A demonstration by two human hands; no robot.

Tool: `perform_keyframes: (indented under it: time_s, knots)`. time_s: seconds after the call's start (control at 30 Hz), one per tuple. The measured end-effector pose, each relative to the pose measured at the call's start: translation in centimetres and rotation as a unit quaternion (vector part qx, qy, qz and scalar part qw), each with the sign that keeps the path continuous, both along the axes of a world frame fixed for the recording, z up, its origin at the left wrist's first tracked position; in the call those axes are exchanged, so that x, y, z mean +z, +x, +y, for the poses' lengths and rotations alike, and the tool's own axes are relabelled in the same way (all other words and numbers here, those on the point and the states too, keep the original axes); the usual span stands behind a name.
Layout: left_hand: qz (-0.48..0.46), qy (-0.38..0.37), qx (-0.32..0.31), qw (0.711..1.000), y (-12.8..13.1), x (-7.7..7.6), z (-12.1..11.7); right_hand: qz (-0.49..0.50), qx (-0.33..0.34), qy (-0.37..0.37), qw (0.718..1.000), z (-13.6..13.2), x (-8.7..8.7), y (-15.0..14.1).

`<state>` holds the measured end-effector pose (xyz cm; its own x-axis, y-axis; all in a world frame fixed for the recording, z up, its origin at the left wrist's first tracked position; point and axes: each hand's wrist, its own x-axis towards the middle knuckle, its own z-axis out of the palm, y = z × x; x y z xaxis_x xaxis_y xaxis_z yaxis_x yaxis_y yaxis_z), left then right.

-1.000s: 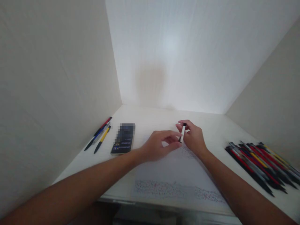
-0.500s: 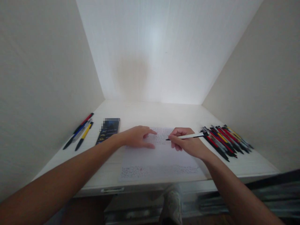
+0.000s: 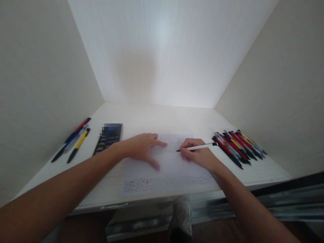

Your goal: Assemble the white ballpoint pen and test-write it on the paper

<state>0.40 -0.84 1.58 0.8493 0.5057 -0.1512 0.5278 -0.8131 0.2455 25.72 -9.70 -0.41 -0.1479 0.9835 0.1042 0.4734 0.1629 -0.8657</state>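
Observation:
A sheet of paper (image 3: 174,168) covered in small scribbles lies on the white desk (image 3: 162,118). My left hand (image 3: 141,148) rests flat on the sheet's left part with its fingers spread. To its right, my right hand (image 3: 198,155) grips a white pen (image 3: 199,146) in a writing hold. The pen's dark tip touches the paper near the middle and its barrel points to the right.
A pile of several red, black and yellow pens (image 3: 236,146) lies at the desk's right. Several pens (image 3: 72,143) lie at the left next to a dark phone (image 3: 107,138). Walls close in the desk on three sides. A shoe (image 3: 181,216) shows below the front edge.
A second ago both hands held the pen upright above the sheet. My left hand let go and spread flat on the paper; my right hand tilted the pen down to write.

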Motion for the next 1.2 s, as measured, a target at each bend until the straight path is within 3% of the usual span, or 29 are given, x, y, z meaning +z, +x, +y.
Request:
perform_keyframes:
  time_s: [0.37, 1.2]
  knots:
    - [0.004, 0.0, 0.001, 1.0, -0.07, -0.38, 0.25, -0.061, -0.015, 0.076, 0.995, -0.15, -0.97, 0.07]
    - [-0.003, 0.006, -0.004, 1.0, -0.1, -0.77, 0.44, -0.06, 0.003, 0.078, 0.995, -0.14, -0.67, 0.07]
